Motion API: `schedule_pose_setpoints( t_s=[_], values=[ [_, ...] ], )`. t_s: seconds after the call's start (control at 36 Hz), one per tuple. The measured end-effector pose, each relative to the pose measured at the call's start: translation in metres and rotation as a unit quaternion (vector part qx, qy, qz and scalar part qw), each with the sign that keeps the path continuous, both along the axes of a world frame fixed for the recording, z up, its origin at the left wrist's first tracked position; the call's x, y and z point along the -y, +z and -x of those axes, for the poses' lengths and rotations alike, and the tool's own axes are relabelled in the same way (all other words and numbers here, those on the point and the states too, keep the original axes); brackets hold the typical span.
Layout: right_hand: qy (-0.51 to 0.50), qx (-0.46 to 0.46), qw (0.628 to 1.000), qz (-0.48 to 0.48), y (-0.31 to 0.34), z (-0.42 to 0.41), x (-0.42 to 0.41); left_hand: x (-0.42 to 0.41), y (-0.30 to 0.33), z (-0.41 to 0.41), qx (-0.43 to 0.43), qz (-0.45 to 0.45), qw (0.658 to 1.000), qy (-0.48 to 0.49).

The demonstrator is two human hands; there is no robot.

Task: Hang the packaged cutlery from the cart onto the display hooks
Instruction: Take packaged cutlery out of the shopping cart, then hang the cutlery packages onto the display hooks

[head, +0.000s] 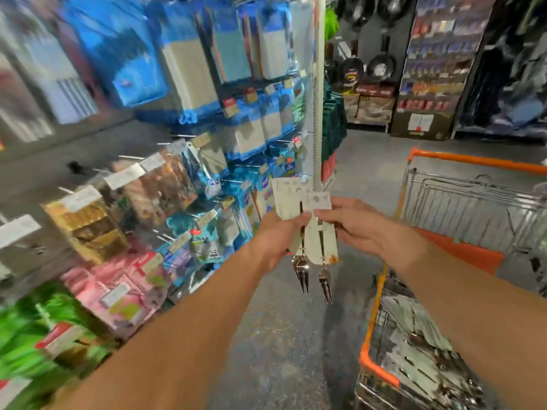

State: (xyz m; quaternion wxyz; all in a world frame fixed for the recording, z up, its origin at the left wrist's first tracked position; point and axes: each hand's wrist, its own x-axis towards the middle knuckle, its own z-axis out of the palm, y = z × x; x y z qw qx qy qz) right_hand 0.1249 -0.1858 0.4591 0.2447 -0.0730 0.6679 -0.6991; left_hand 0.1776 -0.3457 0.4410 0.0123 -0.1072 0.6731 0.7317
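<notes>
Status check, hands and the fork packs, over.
Left hand and right hand both pinching carded fork packs, held up beside the cart. Not yet on a hook. Display to the left, nothing between.

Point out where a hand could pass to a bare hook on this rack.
Bare hooks jut out left of the brown packets, open from the front. The blue packets by the white post are crowded. Both hands, left hand and right hand, hold fork cards.
</notes>
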Motion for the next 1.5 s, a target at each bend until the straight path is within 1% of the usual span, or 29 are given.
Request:
schedule_pose_setpoints(
  t_s=[0.14,0.19,0.31,0.39,0.47,0.61,0.72,0.83,0.89,0.97,1.11,1.25,1.42,1.5],
  values=[
    [0.069,-0.018,0.997,-0.011,0.013,-0.017,0.037,0.023,0.012,-0.037,0.008,-0.040,0.996,0.076],
    [0.096,-0.027,0.995,-0.012,0.015,-0.023,0.052,0.032,0.014,-0.050,0.009,-0.042,0.993,0.109],
    [0.128,-0.045,0.991,-0.023,0.020,-0.039,0.078,0.048,0.021,-0.078,0.013,-0.030,0.988,0.151],
    [0.159,-0.072,0.983,-0.056,0.027,-0.052,0.096,0.059,0.026,-0.098,0.021,-0.018,0.983,0.180],
    [0.183,-0.095,0.977,-0.049,0.034,-0.064,0.114,0.070,0.033,-0.119,0.019,0.013,0.976,0.217],
    [0.242,-0.149,0.957,-0.053,0.039,-0.086,0.153,0.096,0.040,-0.159,-0.005,0.055,0.961,0.272],
    [0.281,-0.183,0.940,-0.061,0.040,-0.109,0.191,0.124,0.038,-0.189,-0.005,0.091,0.943,0.319],
    [0.310,-0.160,0.936,-0.054,0.036,-0.132,0.233,0.155,0.034,-0.217,-0.008,0.065,0.934,0.350],
    [0.333,-0.162,0.927,-0.060,0.036,-0.144,0.251,0.171,0.032,-0.232,-0.002,0.060,0.927,0.370],
    [0.350,-0.174,0.918,-0.069,0.033,-0.158,0.281,0.199,0.028,-0.253,0.017,0.058,0.921,0.385],
    [0.366,-0.195,0.905,-0.092,0.028,-0.174,0.328,0.244,0.024,-0.277,0.051,0.058,0.922,0.379],
    [0.383,-0.194,0.898,-0.100,0.024,-0.190,0.380,0.291,0.021,-0.296,0.062,0.062,0.922,0.376],
    [0.403,-0.173,0.893,-0.104,0.021,-0.221,0.437,0.343,0.013,-0.327,0.064,0.080,0.913,0.394],
    [0.417,-0.180,0.885,-0.097,0.022,-0.239,0.465,0.370,0.011,-0.348,0.063,0.081,0.911,0.400]
  ],
)
